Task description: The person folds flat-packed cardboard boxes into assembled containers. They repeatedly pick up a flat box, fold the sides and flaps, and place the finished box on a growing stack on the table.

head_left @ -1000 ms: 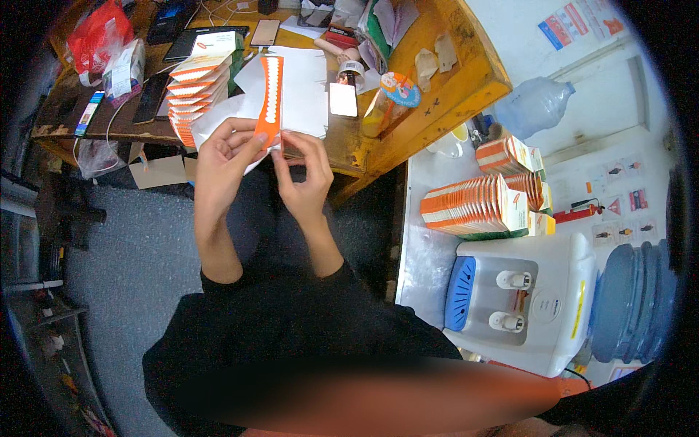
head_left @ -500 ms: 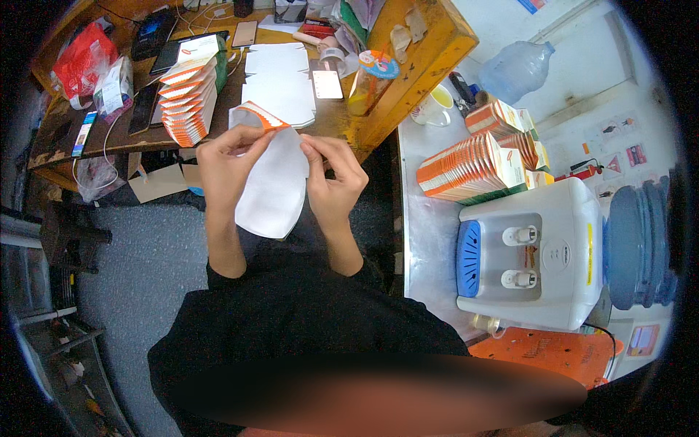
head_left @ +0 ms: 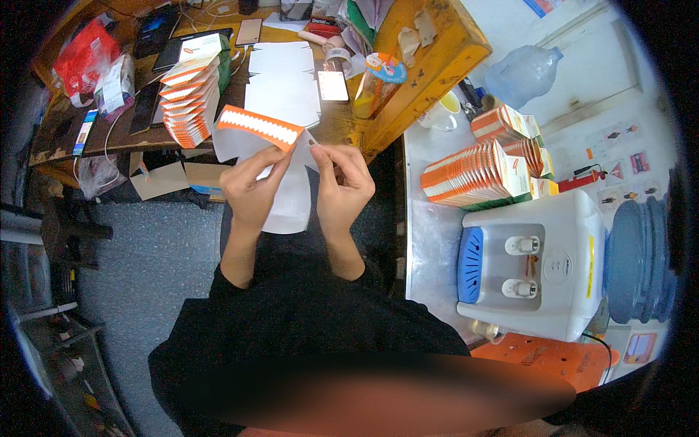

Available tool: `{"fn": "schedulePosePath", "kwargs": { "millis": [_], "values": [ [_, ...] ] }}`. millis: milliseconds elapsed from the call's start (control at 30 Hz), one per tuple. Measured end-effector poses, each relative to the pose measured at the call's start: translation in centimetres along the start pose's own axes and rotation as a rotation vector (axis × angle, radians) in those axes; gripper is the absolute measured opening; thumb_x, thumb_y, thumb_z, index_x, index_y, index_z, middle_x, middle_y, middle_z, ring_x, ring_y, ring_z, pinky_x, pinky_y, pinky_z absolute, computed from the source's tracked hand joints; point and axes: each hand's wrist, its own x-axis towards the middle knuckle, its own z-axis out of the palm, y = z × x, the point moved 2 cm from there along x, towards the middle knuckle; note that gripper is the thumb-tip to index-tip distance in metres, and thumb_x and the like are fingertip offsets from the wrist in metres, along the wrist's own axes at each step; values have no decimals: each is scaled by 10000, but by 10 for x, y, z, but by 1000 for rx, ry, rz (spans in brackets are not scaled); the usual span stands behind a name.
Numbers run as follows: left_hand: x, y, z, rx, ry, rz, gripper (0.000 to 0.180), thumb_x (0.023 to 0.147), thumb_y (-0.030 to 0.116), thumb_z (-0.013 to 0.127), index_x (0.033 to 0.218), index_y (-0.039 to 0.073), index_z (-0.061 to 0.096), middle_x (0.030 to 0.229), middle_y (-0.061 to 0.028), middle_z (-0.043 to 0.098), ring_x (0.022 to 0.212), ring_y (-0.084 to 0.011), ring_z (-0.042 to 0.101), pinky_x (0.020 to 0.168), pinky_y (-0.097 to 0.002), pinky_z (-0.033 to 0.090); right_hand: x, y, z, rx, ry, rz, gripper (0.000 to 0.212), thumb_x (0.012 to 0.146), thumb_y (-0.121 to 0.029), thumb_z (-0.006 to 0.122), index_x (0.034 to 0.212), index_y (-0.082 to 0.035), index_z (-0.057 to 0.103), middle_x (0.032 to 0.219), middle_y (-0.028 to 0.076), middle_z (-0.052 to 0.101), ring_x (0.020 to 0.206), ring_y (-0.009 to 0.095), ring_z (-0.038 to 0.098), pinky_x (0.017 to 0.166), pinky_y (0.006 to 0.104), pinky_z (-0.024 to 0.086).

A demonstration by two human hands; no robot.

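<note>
My left hand (head_left: pixel 251 186) pinches the corner of a white card sheet whose folded edge shows an orange strip (head_left: pixel 258 128) with a white zigzag pattern. Close beside it, my right hand (head_left: pixel 342 178) has thumb and fingertips pressed together at the sheet's other corner. Below the hands, a white card panel (head_left: pixel 290 207) hangs over my lap; whether it is part of the same sheet I cannot tell. Just beyond, a stack of flat white card blanks (head_left: pixel 282 84) lies on the wooden desk. To its left stands a row of folded orange-and-white cartons (head_left: pixel 191 102).
On the metal counter at right stand more orange-and-white cartons (head_left: pixel 473 173), a white water dispenser (head_left: pixel 561 255) and a mug (head_left: pixel 440 115). A phone (head_left: pixel 333 85), a tape roll (head_left: pixel 337 58) and a red plastic bag (head_left: pixel 86 58) lie on the desk (head_left: pixel 349 127).
The sheet has turned so its orange zigzag strip faces up. My left hand has moved right and nearer to me; my right hand has shifted slightly right and nearer.
</note>
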Motion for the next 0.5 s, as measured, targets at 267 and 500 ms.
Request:
{"fn": "schedulePosePath", "kwargs": {
  "millis": [267,500],
  "values": [
    [-19,-17,25,-4,40,-127,112,782,-85,719,879,-29,714,896,-152,741,806,-211,734,688,-278,553,0,25,15,-53,-48,-109,121,796,-26,779,914,-12,754,820,37,641,659,78,521,551,206,393],
    [-18,-34,26,-77,-67,-225,130,811,-133,626,881,-54,702,902,-166,728,786,-208,718,682,-282,547,4,52,21,-97,-47,-115,137,777,18,776,911,4,749,824,54,651,686,104,562,578,215,424]
  ]
}}
